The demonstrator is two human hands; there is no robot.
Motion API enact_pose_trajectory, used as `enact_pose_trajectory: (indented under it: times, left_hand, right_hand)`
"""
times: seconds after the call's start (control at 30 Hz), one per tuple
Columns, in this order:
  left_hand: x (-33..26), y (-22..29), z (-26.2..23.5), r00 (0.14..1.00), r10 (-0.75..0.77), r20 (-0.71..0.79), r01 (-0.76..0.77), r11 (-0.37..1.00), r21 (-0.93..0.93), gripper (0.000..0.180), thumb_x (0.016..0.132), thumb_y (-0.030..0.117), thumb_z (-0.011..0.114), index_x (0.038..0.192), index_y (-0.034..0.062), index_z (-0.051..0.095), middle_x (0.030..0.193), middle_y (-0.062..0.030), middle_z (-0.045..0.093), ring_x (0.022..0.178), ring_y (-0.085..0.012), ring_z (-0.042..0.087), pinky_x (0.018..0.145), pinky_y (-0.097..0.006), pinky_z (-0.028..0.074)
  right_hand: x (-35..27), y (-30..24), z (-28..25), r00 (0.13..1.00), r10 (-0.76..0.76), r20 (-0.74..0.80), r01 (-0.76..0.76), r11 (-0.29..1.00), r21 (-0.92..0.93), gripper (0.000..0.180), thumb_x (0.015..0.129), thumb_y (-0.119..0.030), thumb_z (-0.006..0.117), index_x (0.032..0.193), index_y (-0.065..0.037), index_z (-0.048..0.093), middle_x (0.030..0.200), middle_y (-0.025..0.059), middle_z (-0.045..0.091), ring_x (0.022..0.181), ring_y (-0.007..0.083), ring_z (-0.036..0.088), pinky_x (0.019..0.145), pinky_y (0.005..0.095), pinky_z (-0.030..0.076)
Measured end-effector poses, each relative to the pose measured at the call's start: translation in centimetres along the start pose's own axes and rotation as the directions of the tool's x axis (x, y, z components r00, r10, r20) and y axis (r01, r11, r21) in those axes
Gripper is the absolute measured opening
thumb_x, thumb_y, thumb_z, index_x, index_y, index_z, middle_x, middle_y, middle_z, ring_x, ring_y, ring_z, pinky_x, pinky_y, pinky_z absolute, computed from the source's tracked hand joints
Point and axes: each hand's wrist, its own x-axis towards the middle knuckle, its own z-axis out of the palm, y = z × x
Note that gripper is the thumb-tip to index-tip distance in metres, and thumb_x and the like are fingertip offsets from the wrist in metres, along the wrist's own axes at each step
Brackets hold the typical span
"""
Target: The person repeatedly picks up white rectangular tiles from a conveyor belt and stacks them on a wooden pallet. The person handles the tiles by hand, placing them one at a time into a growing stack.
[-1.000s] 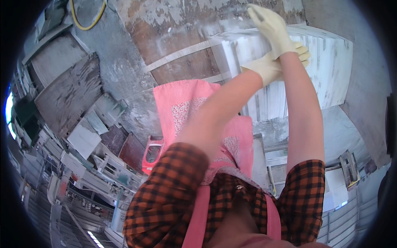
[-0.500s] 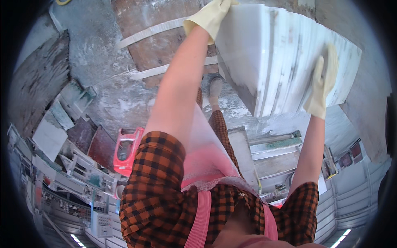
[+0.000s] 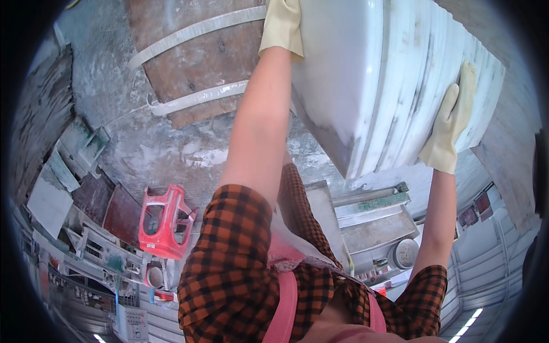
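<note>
A thick stack of white, grey-veined stone slabs (image 3: 337,74) stands at the upper right, their many edges side by side. My left hand (image 3: 283,26), in a cream rubber glove, is by the front slab's left edge; its fingers run out of the picture at the top, so their grip is hidden. On the slab edges toward the right lies my right hand (image 3: 452,123), gloved the same way. Its fingers are stretched out flat and the thumb is apart.
Brown boards (image 3: 200,60) crossed by pale strips lie on the floor at upper left. A red plastic stool (image 3: 166,223) is at my left. Stone offcuts (image 3: 51,197) lean beyond it. Behind me on the right are a round bucket (image 3: 404,253) and a long trough-like piece (image 3: 377,228).
My view has shifted closer to the stack, which now looks bigger. My left hand has slid partly out of the picture. The right hand stays on the slab edges, its fingers still extended.
</note>
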Motion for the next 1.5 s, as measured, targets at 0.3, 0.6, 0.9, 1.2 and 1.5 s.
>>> enact_pose_trajectory:
  times: [0.3,0.6,0.9,1.2,1.5]
  left_hand:
    - [-6.8,-7.5,-5.1,0.979,0.111,-0.173,0.01,0.815,0.58,0.052,0.101,0.033,0.025,0.133,0.0041,0.054,0.14,-0.0185,0.052,0.133,-0.0334,0.045,0.114,-0.045,0.03]
    - [-58.6,-10.3,-28.9,0.635,-0.633,-0.442,0.747,0.358,0.561,0.046,0.095,0.039,0.045,0.127,0.0078,0.057,0.129,-0.0189,0.059,0.122,-0.0324,0.054,0.103,-0.047,0.041]
    - [-86.5,-12.4,-21.6,0.035,-0.715,-0.698,0.873,0.362,-0.328,0.046,0.086,0.041,0.052,0.094,-0.0016,0.069,0.091,-0.0257,0.068,0.089,-0.0434,0.066,0.081,-0.05,0.051]
    - [-84.1,-9.5,-30.1,-0.049,-0.654,-0.755,0.738,0.486,-0.468,0.039,0.088,0.037,0.051,0.104,0.0077,0.071,0.102,-0.0228,0.068,0.1,-0.0416,0.064,0.089,-0.049,0.05]
    - [-93.4,-9.1,-47.7,-0.164,-0.537,-0.828,0.274,0.781,-0.561,0.033,0.089,0.031,0.056,0.1,0.0052,0.071,0.094,-0.015,0.07,0.091,-0.0264,0.066,0.081,-0.038,0.051]
  right_hand:
    - [-0.2,0.9,-0.1,0.994,-0.11,-0.023,0.109,0.992,-0.061,0.044,0.101,-0.025,0.041,0.135,0.0,0.052,0.139,0.0219,0.051,0.134,0.0364,0.043,0.114,0.0434,0.029]
    - [1.3,-2.9,-5.7,0.98,-0.118,0.158,0.16,0.944,-0.29,0.037,0.096,-0.024,0.049,0.126,-0.007,0.06,0.115,0.0179,0.066,0.109,0.0382,0.057,0.102,0.045,0.039]
    - [-23.1,-5.8,-8.8,0.866,-0.11,0.489,0.281,0.914,-0.292,0.051,0.092,-0.018,0.058,0.141,-0.007,0.048,0.147,0.0162,0.044,0.127,0.0366,0.047,0.109,0.0413,0.038]
    - [-30.1,-7.5,-7.7,0.787,0.13,0.603,-0.171,0.985,0.011,0.039,0.091,-0.03,0.058,0.121,-0.005,0.06,0.12,0.017,0.059,0.11,0.0311,0.059,0.094,0.0394,0.046]
    - [-22.4,-28.5,-3.3,0.924,-0.16,0.347,0.111,0.981,0.156,0.033,0.088,-0.028,0.052,0.089,-0.001,0.071,0.077,0.0208,0.069,0.073,0.0324,0.068,0.068,0.0454,0.05]
